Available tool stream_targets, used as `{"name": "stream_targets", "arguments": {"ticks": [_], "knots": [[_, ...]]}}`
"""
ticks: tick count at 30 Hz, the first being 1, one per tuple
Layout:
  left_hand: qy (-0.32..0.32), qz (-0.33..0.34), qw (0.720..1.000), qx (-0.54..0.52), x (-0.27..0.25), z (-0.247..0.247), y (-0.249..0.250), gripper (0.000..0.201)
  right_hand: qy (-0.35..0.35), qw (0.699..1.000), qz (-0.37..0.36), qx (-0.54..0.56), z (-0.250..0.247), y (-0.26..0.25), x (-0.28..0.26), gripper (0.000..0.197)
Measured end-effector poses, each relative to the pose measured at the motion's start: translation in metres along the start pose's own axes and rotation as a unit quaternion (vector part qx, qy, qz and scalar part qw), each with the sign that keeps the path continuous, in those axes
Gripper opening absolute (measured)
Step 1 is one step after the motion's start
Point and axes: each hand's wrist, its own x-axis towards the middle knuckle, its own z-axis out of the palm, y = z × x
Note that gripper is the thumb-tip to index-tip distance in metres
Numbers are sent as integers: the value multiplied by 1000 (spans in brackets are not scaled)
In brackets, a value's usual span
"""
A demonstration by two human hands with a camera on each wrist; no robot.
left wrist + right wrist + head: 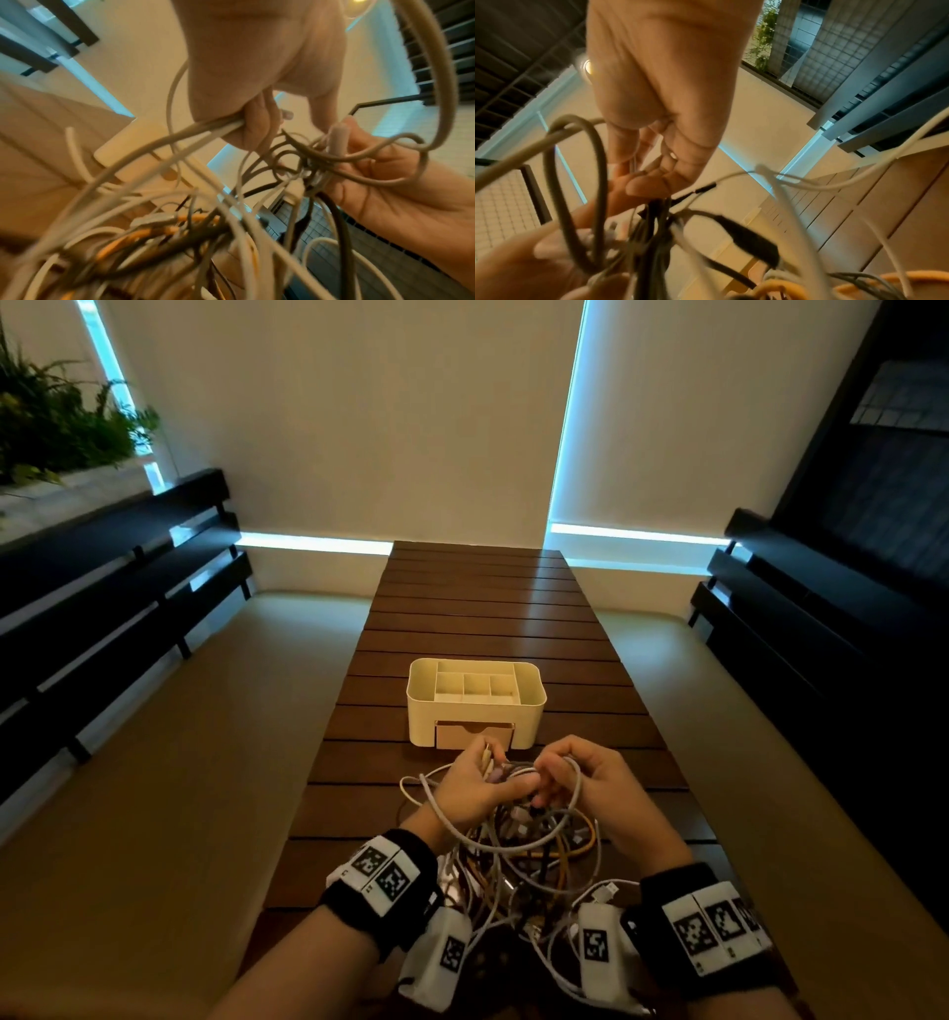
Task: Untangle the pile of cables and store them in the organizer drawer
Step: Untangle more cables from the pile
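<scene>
Gripping strands of the cables point(518, 855), your 2 hands meet at lower center of the head view: left hand point(470, 793) curled round pale cords, right hand point(590, 783) pinching a white loop. Most of the tangle lies on the surface point(477, 618) below your wrists. Just beyond sits the organizer point(475, 706), its drawer point(472, 734) slightly ajar.

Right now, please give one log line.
left hand: grips cables | right hand: grips cables | drawer: shut | stage: untangling
</scene>
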Motion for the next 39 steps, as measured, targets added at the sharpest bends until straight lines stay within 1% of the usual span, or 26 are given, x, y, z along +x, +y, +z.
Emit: {"name": "stream_targets", "arguments": {"ticks": [1,3,5,7,9,11,13,14,16,18,20,22,24,25,26,27,29,30,32,33,34,35,36,37,38,39], "knots": [[-5,-4,1000,10,0,1,2,47,-7,1000,18,-2,1,3,1,19],[-14,-22,998,53,3,-1,1,56,-1,999,48,-3,2,7,0,24],[-42,-43,992,112,5,-4,3,54,26,999,42,6,4,9,-1,24],[-69,-48,988,129,5,-6,3,44,86,996,18,3,7,11,-2,22],[-66,-51,987,140,7,-8,3,37,166,986,-6,-25,9,13,-4,21],[-72,-65,986,138,7,-8,5,34,242,969,-25,-54,10,15,-4,20],[-96,-80,982,144,6,-5,5,33,312,946,-36,-83,11,16,-4,22],[-108,-81,978,158,5,-3,5,33,342,935,-36,-83,12,15,-2,23],[-114,-57,977,171,1,5,2,35,377,925,-36,-35,16,13,1,22],[-73,-7,977,198,-1,10,-2,33,370,927,-51,-31,19,9,3,20],[-2,44,979,200,-3,8,-3,31,320,942,-68,-76,18,5,1,16],[49,63,987,142,-3,5,-3,28,240,962,-74,-102,12,2,-3,15],[54,63,993,87,-4,5,-2,27,143,984,-43,-100,8,-2,-6,15],[59,61,994,67,-4,6,-1,28,108,987,-30,-119,8,-2,-6,14],[64,59,995,54,-4,7,1,29,94,982,-30,-162,8,0,-5,12],[64,58,996,38,-5,10,3,30,103,968,-35,-226,8,4,-4,10],[45,55,997,3,-6,15,8,31,135,931,-65,-332,12,10,-1,5],[31,50,998,-13,-7,17,10,33,143,920,-84,-355,14,14,0,6],[0,33,998,-51,-7,18,13,33,162,913,-112,-358,21,20,0,10],[-21,21,997,-66,-7,17,14,30,192,917,-119,-330,23,21,0,13],[-35,-1,997,-66,-6,14,12,27,235,927,-116,-267,23,18,-1,15],[-31,-27,998,-51,-5,9,8,24,283,938,-106,-170,21,11,-1,17],[-9,-63,998,-24,-3,3,0,23,327,937,-105,-56,16,2,-1,17],[28,-95,995,12,-2,-4,-9,22,362,924,-111,53,9,-9,-1,16],[65,-119,989,51,-2,-12,-19,19,382,906,-120,134,0,-20,-2,15],[90,-135,984,77,-4,-17,-25,14,387,896,-129,177,-8,-29,-4,15]]}}
